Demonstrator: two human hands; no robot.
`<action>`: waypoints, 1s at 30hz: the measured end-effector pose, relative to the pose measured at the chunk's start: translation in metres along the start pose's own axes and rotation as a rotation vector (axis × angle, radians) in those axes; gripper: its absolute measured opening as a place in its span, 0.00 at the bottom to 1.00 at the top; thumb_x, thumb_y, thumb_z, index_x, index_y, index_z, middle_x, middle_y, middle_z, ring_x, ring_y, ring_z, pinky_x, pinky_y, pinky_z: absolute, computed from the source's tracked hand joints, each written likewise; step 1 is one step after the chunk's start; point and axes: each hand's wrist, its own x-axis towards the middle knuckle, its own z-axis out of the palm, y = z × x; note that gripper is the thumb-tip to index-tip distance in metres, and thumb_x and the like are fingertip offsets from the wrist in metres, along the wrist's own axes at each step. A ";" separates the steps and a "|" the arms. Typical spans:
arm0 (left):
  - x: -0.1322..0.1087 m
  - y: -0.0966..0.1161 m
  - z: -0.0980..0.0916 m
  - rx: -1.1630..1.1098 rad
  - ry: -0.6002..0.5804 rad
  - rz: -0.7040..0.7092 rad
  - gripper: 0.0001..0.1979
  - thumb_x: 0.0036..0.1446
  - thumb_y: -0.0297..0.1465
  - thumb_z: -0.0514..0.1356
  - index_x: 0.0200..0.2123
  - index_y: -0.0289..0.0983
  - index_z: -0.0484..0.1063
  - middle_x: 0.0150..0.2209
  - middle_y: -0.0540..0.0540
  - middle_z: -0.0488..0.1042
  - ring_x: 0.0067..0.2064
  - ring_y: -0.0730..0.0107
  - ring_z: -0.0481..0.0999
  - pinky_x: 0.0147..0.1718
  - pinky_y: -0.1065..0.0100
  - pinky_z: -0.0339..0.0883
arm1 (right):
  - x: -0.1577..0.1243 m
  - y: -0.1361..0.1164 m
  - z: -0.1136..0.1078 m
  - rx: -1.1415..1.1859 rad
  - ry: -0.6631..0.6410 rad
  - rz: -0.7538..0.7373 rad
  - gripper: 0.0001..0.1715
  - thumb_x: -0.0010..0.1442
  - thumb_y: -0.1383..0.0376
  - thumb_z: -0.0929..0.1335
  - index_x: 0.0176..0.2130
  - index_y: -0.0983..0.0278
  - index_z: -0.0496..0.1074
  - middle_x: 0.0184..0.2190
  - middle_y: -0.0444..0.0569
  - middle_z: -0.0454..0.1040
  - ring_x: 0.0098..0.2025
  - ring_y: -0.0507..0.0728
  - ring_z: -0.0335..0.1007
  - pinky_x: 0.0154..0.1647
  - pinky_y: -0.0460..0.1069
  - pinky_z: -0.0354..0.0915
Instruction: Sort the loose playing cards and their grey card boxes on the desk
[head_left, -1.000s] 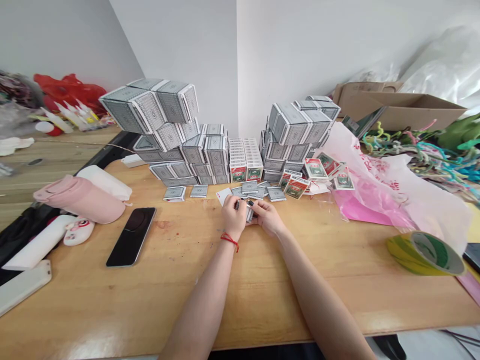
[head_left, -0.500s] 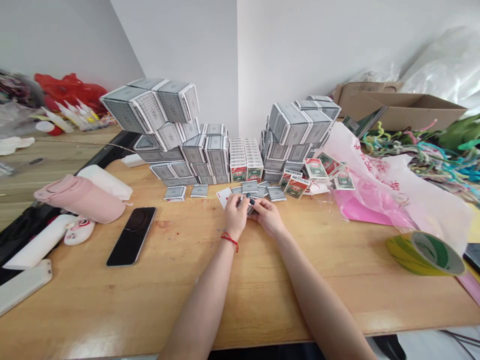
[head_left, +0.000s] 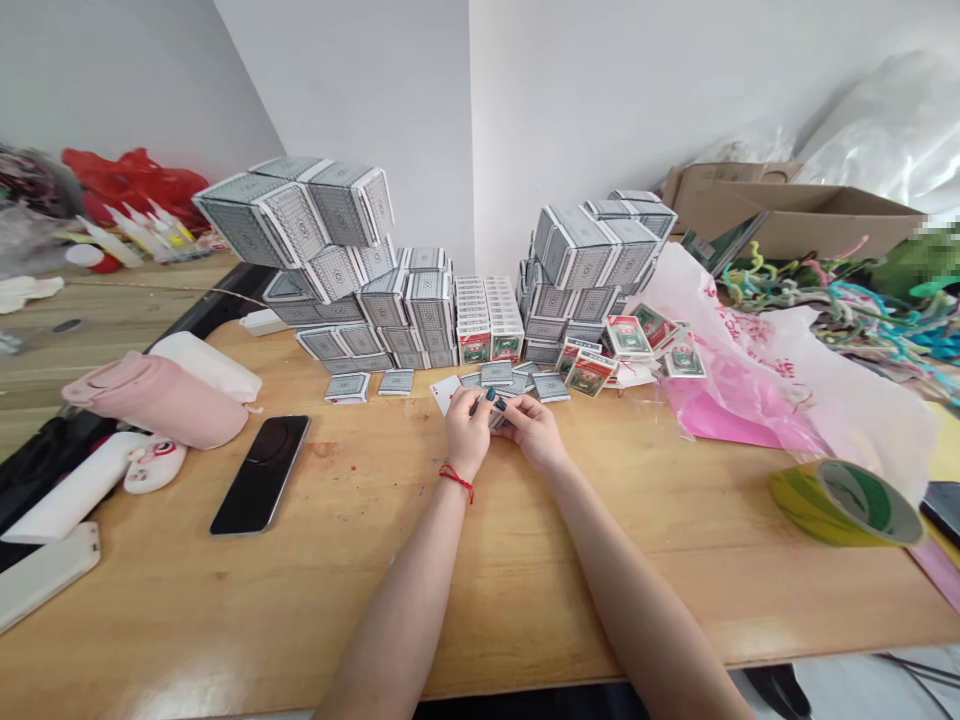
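My left hand (head_left: 468,425) and my right hand (head_left: 531,430) meet at the middle of the table, fingers closed on a grey-patterned playing card (head_left: 501,421). Both thumbs press against it; the fingers hide most of it, so its folds cannot be made out. A face-up playing card (head_left: 445,391) with red marks lies just beyond my left hand. Folded cards (head_left: 496,373) lie in a loose pile behind my fingers, and another folded card (head_left: 551,387) rests to the right. Two more folded pieces (head_left: 349,387) lie apart on the left.
Blocks built from cards rise in a left stack (head_left: 322,260) and a right stack (head_left: 600,260), with boxed decks (head_left: 489,310) between. A phone (head_left: 260,475) and pink bottle (head_left: 161,400) lie left. Right are a tape roll (head_left: 846,502), a plastic bag (head_left: 780,350) and a cardboard box (head_left: 817,220).
The view has shifted slightly. My fingers have moved a little around the card, and more of its grey pattern shows between my hands.
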 end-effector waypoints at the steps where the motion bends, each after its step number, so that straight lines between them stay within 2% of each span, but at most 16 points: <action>1: 0.000 0.000 0.000 0.007 0.000 0.004 0.09 0.55 0.32 0.54 0.24 0.37 0.66 0.29 0.48 0.67 0.35 0.70 0.67 0.36 0.69 0.61 | 0.000 0.000 0.000 -0.006 0.002 -0.002 0.16 0.41 0.57 0.74 0.25 0.63 0.68 0.24 0.43 0.72 0.27 0.52 0.68 0.31 0.50 0.69; 8: 0.001 0.001 0.000 0.033 -0.023 0.052 0.07 0.55 0.29 0.53 0.26 0.38 0.68 0.30 0.48 0.68 0.35 0.70 0.69 0.35 0.68 0.62 | 0.001 0.003 -0.001 -0.074 0.013 -0.060 0.17 0.41 0.55 0.74 0.24 0.64 0.68 0.22 0.43 0.71 0.25 0.52 0.67 0.30 0.49 0.67; 14: -0.004 0.002 0.003 0.152 0.013 0.083 0.08 0.56 0.30 0.52 0.24 0.38 0.62 0.28 0.47 0.65 0.34 0.69 0.66 0.35 0.68 0.61 | 0.001 0.002 -0.001 -0.273 0.094 -0.182 0.17 0.43 0.54 0.72 0.24 0.64 0.69 0.22 0.44 0.71 0.25 0.51 0.65 0.29 0.47 0.63; 20: -0.006 0.002 0.004 0.268 0.015 0.129 0.09 0.56 0.29 0.50 0.24 0.39 0.56 0.28 0.47 0.62 0.33 0.68 0.63 0.33 0.67 0.58 | -0.001 0.000 0.001 -0.360 0.121 -0.235 0.14 0.46 0.56 0.71 0.23 0.64 0.69 0.22 0.44 0.70 0.25 0.51 0.64 0.30 0.47 0.61; 30: -0.010 0.006 0.007 0.298 0.017 0.196 0.08 0.54 0.27 0.51 0.24 0.39 0.56 0.28 0.47 0.61 0.32 0.67 0.62 0.32 0.67 0.57 | -0.005 0.001 0.005 -0.418 0.177 -0.292 0.10 0.48 0.58 0.68 0.24 0.62 0.66 0.22 0.45 0.69 0.26 0.54 0.65 0.29 0.49 0.63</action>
